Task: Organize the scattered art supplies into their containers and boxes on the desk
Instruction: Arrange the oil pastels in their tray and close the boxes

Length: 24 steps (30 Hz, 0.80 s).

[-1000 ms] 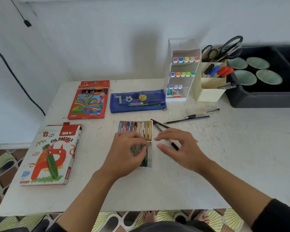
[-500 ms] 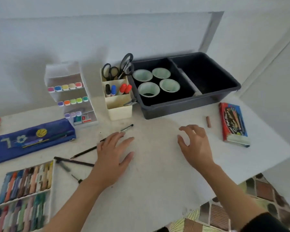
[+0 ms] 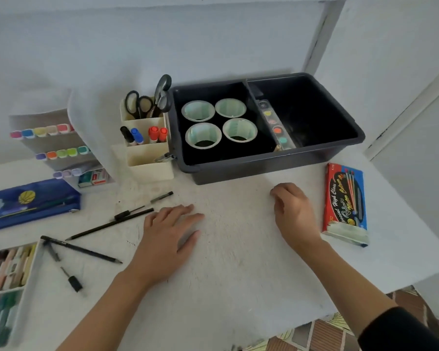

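Moved rightward, the right hand curls over where a brown crayon stub lay, beside the red box at centre right; whether it grips the stub cannot be told. The left hand lies flat on the desk, with loose pencils beside it.

Close before you, one black pencil lies slanted on the surface, and a thin pen lies just behind it. A second pencil lies nearer, to its left. The pastel tray is open at your far left. The red and blue box lies flat at your right, near the dark bin.
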Tool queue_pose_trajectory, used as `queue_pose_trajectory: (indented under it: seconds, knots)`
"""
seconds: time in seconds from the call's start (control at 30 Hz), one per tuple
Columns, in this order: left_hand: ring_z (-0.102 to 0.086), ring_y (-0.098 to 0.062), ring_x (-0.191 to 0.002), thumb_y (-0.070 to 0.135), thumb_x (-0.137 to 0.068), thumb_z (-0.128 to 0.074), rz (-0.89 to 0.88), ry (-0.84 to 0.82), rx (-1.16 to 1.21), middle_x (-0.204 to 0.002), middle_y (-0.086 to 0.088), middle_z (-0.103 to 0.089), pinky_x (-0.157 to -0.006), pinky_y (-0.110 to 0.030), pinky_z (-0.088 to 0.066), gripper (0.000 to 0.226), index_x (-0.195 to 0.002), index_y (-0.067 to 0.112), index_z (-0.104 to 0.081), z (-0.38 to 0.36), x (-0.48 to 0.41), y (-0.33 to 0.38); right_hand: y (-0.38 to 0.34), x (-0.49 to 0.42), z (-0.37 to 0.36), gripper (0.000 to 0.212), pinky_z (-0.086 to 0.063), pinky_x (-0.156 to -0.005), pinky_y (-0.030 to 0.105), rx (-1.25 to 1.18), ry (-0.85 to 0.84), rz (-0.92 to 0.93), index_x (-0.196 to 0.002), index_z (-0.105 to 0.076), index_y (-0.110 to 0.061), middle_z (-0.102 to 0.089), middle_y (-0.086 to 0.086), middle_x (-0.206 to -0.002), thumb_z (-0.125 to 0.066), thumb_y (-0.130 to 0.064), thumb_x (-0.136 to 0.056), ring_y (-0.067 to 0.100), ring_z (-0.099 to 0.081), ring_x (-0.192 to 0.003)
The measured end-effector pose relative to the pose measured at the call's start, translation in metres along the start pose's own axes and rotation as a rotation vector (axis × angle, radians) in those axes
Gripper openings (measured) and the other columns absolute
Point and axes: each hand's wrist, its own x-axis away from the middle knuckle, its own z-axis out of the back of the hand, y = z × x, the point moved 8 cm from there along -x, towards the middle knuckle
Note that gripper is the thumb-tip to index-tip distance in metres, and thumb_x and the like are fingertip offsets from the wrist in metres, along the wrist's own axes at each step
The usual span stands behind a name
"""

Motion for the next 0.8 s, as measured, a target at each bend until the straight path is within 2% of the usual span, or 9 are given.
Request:
queue_pose_trajectory:
  seconds: [0.13,0.27,0.37,0.5,0.6,0.67,0.8]
  knots:
    - [-0.048,-0.008,-0.119,0.035,-0.099,-0.051,0.021,0.016,0.110,-0.124,0.015,-0.058,-0.108,-0.037,-0.036,0.028,-0.125,0.036,-0.062,0.020,0.008,-0.003,-0.042,0.003,-0.012,0.015,-0.057,-0.084,0.022,-0.216,-0.061,0.112,-0.103,-0.075,-0.001,-0.070,0.007,-0.100,-0.070,0.000,-0.090,0.019,-0.067,-0.084]
    - [-0.050,0.001,-0.107,0.026,-0.100,-0.057,0.097,0.116,0.160,-0.111,0.016,-0.057,-0.095,-0.022,-0.044,0.022,-0.120,0.032,-0.066,0.060,0.045,-0.023,-0.105,0.005,-0.038,0.014,-0.053,-0.083,0.012,-0.451,-0.204,0.120,-0.102,-0.077,-0.007,-0.071,-0.002,-0.097,-0.074,-0.007,-0.088,0.007,-0.067,-0.087]
    - [-0.055,-0.003,-0.101,0.029,-0.099,-0.057,0.166,0.177,0.154,-0.104,0.019,-0.055,-0.085,-0.020,-0.049,0.021,-0.117,0.033,-0.066,0.089,0.085,-0.053,-0.159,0.010,-0.059,0.012,-0.053,-0.082,0.013,-0.564,-0.282,0.095,-0.100,-0.077,-0.010,-0.070,-0.006,-0.097,-0.073,-0.009,-0.089,0.006,-0.068,-0.089]
    - [-0.055,-0.005,-0.097,0.029,-0.100,-0.059,0.210,0.234,0.104,-0.099,0.016,-0.055,-0.085,-0.028,-0.050,0.019,-0.117,0.031,-0.067,0.126,0.143,-0.100,-0.227,0.028,-0.086,0.014,-0.056,-0.084,0.017,-0.653,-0.350,0.059,-0.102,-0.078,-0.013,-0.070,-0.010,-0.100,-0.075,-0.015,-0.088,0.005,-0.069,-0.090]
    - [-0.052,-0.003,-0.104,0.031,-0.100,-0.059,0.277,0.226,0.038,-0.105,0.020,-0.055,-0.090,-0.027,-0.046,0.020,-0.118,0.035,-0.064,0.146,0.183,-0.141,-0.278,0.045,-0.106,0.015,-0.056,-0.085,0.017,-0.691,-0.404,0.070,-0.102,-0.078,-0.016,-0.068,-0.011,-0.103,-0.076,-0.016,-0.087,0.003,-0.068,-0.093]
    - [-0.047,-0.004,-0.119,0.035,-0.101,-0.056,0.301,0.197,-0.041,-0.120,0.021,-0.056,-0.097,-0.028,-0.037,0.023,-0.123,0.036,-0.062,0.154,0.207,-0.165,-0.309,0.056,-0.120,0.012,-0.055,-0.084,0.016,-0.722,-0.429,0.113,-0.099,-0.078,-0.016,-0.068,-0.010,-0.103,-0.075,-0.012,-0.087,0.005,-0.068,-0.094]
    - [-0.023,-0.003,-0.144,0.059,-0.100,-0.035,0.293,0.072,-0.141,-0.147,0.026,-0.041,-0.109,-0.040,-0.020,0.042,-0.135,0.045,-0.052,0.157,0.237,-0.199,-0.356,0.077,-0.141,0.011,-0.055,-0.084,0.019,-0.783,-0.471,0.165,-0.098,-0.078,-0.012,-0.068,-0.007,-0.104,-0.073,-0.008,-0.089,0.011,-0.068,-0.096]
